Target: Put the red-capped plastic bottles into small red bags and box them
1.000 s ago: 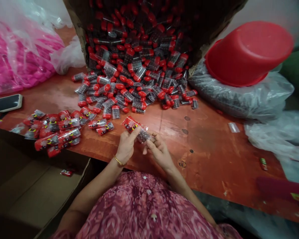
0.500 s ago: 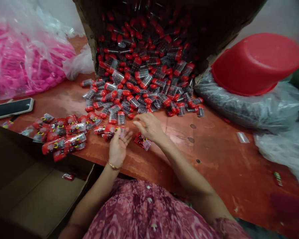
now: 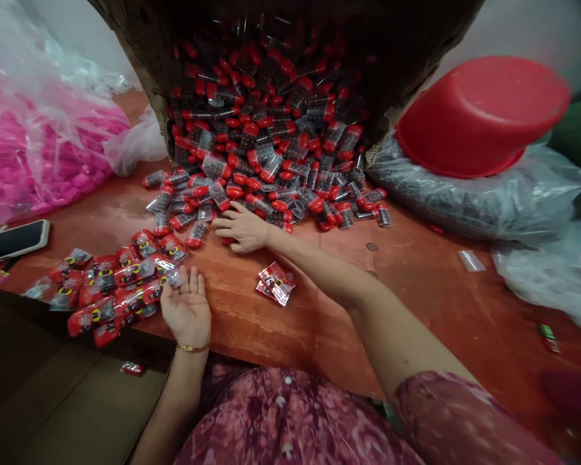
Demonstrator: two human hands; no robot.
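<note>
Red-capped clear tubes [image 3: 271, 166]: heaped toward far edge of table [image 3: 314, 329] | right hand [image 3: 244, 230] among them, grip I cannot tell; left hand [image 3: 190, 313] apart, palm open, near front edge | probably light, stiff, slippery: pinch mid-length

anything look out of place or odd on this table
Mostly the red tub, upside down and seemingly tilted on a plastic bag. A clear piece and a small green-and-red item also lie stray, well right of the heaped tubes. No damage stands out.
</note>
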